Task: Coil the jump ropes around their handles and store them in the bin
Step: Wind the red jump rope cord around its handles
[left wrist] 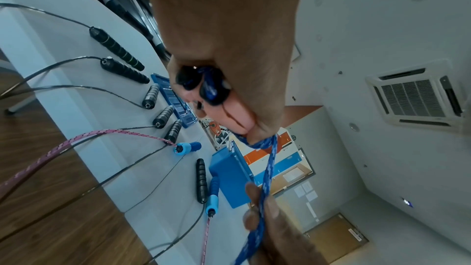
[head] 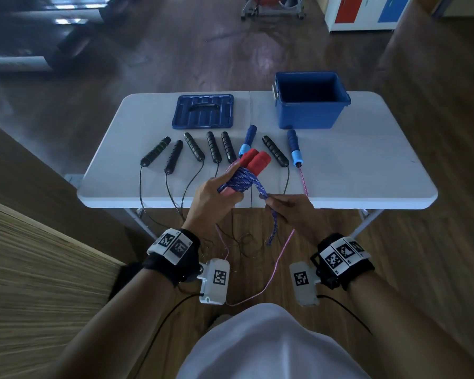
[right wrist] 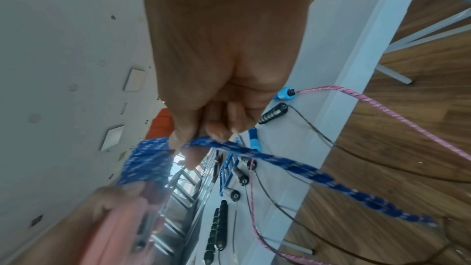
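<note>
My left hand (head: 216, 196) grips a pair of red handles (head: 253, 161) held side by side above the table's near edge, with blue braided rope (head: 240, 181) wound around them in several turns. The same red handles (left wrist: 234, 116) and blue rope (left wrist: 211, 88) fill the left wrist view. My right hand (head: 282, 206) pinches the rope's free end (right wrist: 254, 153) just right of the coil; a short tail (head: 272, 228) hangs below it. The open blue bin (head: 309, 101) stands at the table's far right.
Several black handles (head: 193, 146) and two blue handles (head: 294, 147) lie in a row on the white table (head: 367, 173), their cords and a pink rope (head: 274, 266) trailing over the near edge to the floor. The bin's blue lid (head: 203, 112) lies far left of the bin.
</note>
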